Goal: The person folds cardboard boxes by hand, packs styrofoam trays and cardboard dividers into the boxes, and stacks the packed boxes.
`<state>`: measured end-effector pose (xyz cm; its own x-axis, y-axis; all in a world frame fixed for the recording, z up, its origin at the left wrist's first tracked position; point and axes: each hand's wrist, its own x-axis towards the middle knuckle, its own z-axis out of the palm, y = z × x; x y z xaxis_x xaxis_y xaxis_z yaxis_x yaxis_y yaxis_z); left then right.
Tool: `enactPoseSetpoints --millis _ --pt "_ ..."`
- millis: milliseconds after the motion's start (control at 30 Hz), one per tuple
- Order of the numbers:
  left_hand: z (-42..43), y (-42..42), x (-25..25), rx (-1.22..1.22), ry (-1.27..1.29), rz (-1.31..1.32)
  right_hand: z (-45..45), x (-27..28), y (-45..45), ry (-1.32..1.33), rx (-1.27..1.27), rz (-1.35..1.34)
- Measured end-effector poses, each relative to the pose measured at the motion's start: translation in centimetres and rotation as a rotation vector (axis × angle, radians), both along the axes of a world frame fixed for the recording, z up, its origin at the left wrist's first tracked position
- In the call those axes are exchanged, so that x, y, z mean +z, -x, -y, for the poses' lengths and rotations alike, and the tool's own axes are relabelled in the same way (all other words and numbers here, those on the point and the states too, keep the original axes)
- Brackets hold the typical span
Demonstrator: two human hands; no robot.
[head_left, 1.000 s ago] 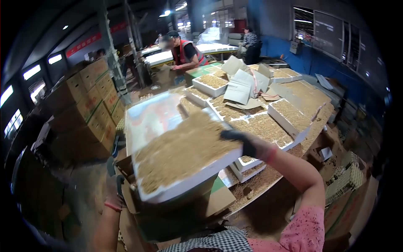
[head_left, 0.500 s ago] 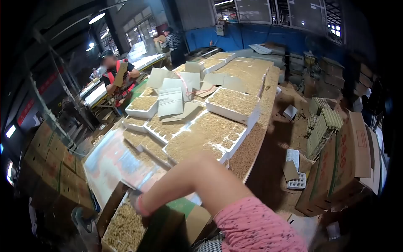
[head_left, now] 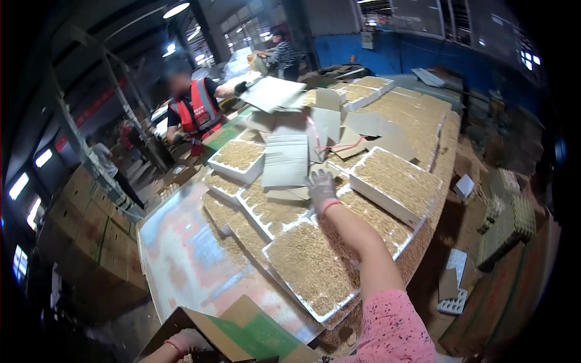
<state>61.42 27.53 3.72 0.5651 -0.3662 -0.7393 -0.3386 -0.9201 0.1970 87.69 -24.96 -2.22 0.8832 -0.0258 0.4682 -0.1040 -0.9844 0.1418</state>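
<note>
My right hand [head_left: 322,189], in a pale glove with a pink band at the wrist, reaches across the table with fingers spread. Its fingertips are at the near right edge of a stack of grey cardboard sheets [head_left: 285,162]. At the bottom, my left hand [head_left: 189,341], gloved too, is at the opening of a cardboard box [head_left: 245,327] with green printing. Its fingers are mostly hidden. White foam trays filled with tan, sawdust-like material surround my right hand: one foam tray [head_left: 311,266] in front and another foam tray [head_left: 396,184] to the right.
Across the table, a co-worker in a red vest [head_left: 198,107] holds pale cardboard sheets [head_left: 273,94]. Another person in stripes [head_left: 282,55] stands farther back. Stacked cartons [head_left: 91,236] are at the left, and egg trays [head_left: 508,227] at the right. A pink strap [head_left: 339,145] lies among the sheets.
My right hand has moved from the box at the bottom up to the cardboard sheets. My left hand is now at the box. The co-worker's arm now extends over the table with sheets.
</note>
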Motion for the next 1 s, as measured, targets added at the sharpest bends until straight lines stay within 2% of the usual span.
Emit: enactPoseSetpoints --millis 33,67,133,167,233,267,300,333,367,400,433,467,500,533,567,600,633,667,733,767,800,833,867,900,933,967,1000 --pt "1.6 -0.4 1.9 0.039 -0.135 -0.137 1.5 -0.2 0.2 0.005 0.061 -0.046" --pt "5.4 0.0 6.2 0.242 -0.163 -0.266 2.3 0.9 -0.2 0.068 0.093 -0.325" --pt "-2.9 2.3 1.3 0.378 0.158 -0.122 1.7 3.0 0.6 0.082 0.1 -0.495" --pt "-3.8 4.0 3.0 0.381 0.119 -0.107 1.9 4.2 1.4 0.095 0.227 -0.448" --pt "-4.8 9.4 8.3 0.345 -0.15 0.004 1.0 7.4 4.2 0.137 0.392 -0.413" --pt "-5.0 11.9 9.6 0.309 -0.371 0.09 -0.4 10.5 6.7 0.231 0.383 -0.42" --pt "-5.8 13.7 9.0 0.27 -0.434 0.059 -2.0 14.4 9.1 0.243 0.474 -0.444" --pt "-6.9 15.8 8.0 0.238 -0.497 0.022 -3.2 16.4 10.0 0.182 0.592 -0.337" --pt "-8.0 16.8 6.4 0.26 -0.444 0.055 -5.7 20.9 13.3 0.025 0.736 -0.258" --pt "-8.1 16.6 5.3 0.287 -0.395 0.095 -7.6 22.1 13.5 -0.058 0.912 -0.151" --pt "-8.4 16.3 4.7 0.268 -0.486 0.102 -9.8 23.2 14.1 -0.144 1.078 -0.012" --pt "-7.0 16.0 5.9 0.353 -0.527 0.118 -12.9 25.8 16.9 -0.248 1.08 -0.063" --pt "-7.5 16.1 6.4 0.386 -0.419 0.113 -16.0 28.5 19.8 -0.354 1.079 -0.11" --pt "-7.4 16.1 6.8 0.298 -0.467 0.097 -19.1 28.6 21.1 -0.471 1.322 0.21" --pt "-10.3 18.6 5.1 0.229 -0.253 0.45 -22.0 28.5 22.3 -0.609 1.454 0.247" --pt "-8.6 18.8 6.6 0.197 -0.346 0.465 -25.2 28.0 24.2 -0.763 1.542 0.195" --pt "-5.6 18.7 9.9 0.222 -0.474 0.356 -28.4 27.0 25.5 -0.703 1.768 0.188" --pt "-6.3 20.6 11.0 0.24 -0.483 0.347 -31.3 25.0 26.4 -0.632 1.982 0.183" --pt "-7.8 23.4 12.5 0.174 -0.436 0.581 -35.2 19.1 28.4 -0.349 2.14 -0.152" --pt "-8.7 24.5 13.0 0.133 -0.411 0.702 -35.1 16.1 29.0 -0.221 2.14 -0.292" --pt "-9.8 25.3 13.4 0.089 -0.386 0.825 -34.4 15.3 29.0 -0.031 2.027 -0.489" --pt "-10.7 26.5 13.5 0.144 -0.166 0.925 -33.6 14.9 29.1 0.172 1.891 -0.651" --pt "-11.5 27.2 13.4 0.147 -0.172 0.931 -33.5 14.7 28.8 0.416 1.618 -0.848" --pt "-11.7 27.7 13.6 0.41 -0.04 1.007 -33.1 18.3 29.5 0.573 1.671 -0.782" --pt "-10.5 27.8 14.9 0.676 0.101 1.073 -33.7 19.5 29.6 0.585 1.673 -0.776" --pt "-9.3 27.2 16.4 0.363 0.049 1.236 -34.4 20.1 29.8 0.605 1.561 -0.794" --pt "-7.5 25.9 17.0 0.371 0.048 1.239 -35.2 20.7 30.1 0.623 1.448 -0.811"
